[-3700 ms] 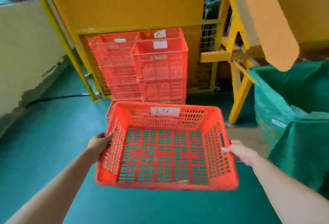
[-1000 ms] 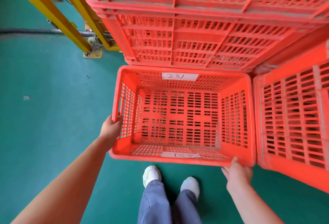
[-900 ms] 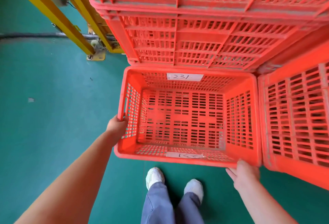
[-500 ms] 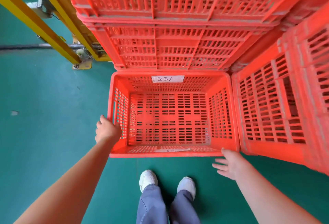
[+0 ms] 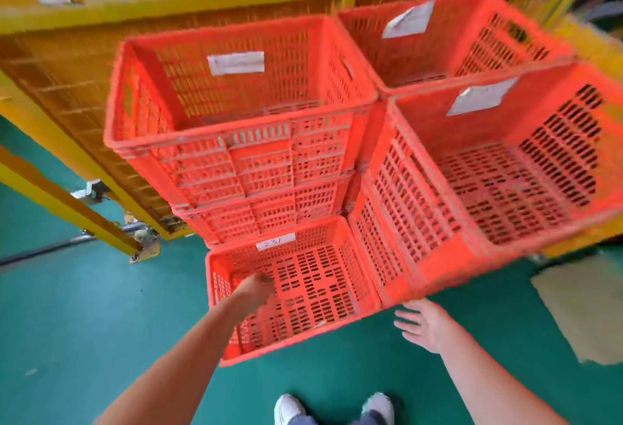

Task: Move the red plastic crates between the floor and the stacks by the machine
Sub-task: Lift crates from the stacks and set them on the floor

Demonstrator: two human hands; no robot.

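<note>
Head view: the empty red crate (image 5: pixel 320 289) marked 231 stands on the green floor (image 5: pixel 84 323), close against the left stack (image 5: pixel 256 161) and just beside the right stack (image 5: pixel 421 215). The left hand (image 5: pixel 255 289) hangs over its left wall, blurred, so I cannot tell if it grips anything. The right hand (image 5: pixel 426 325) is spread open near the crate's right corner, not touching. The crate is slotted plastic, so probably light and stiff, a little springy — best taken with both hands under the rim of the two side walls.
</note>
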